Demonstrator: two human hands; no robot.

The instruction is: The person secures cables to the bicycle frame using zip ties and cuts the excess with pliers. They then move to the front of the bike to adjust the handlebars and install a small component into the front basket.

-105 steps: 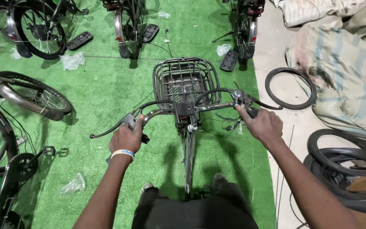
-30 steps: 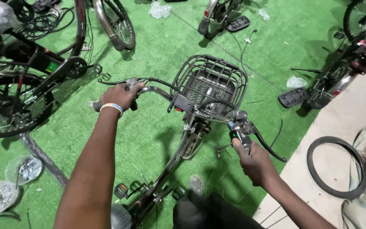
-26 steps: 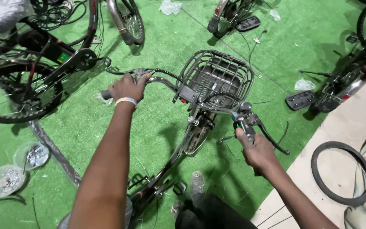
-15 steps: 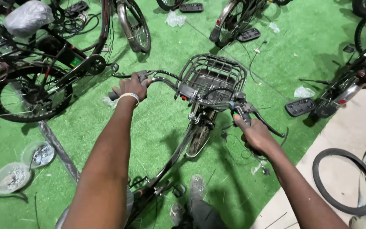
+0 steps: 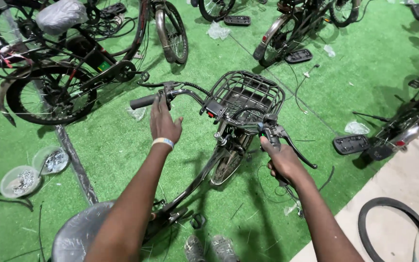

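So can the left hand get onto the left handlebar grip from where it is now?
Probably yes. The left hand is open, fingertips already at the inner end of the black left grip, with nothing lying between them. The right hand holds the other grip, below the brake lever.

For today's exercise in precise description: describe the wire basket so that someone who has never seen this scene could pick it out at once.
Start at the green turf floor and find the central bicycle held by the person's left hand and right hand. The wire basket sits just beyond its handlebar. It is the only dark metal mesh container here; the neighbouring bicycles show none.
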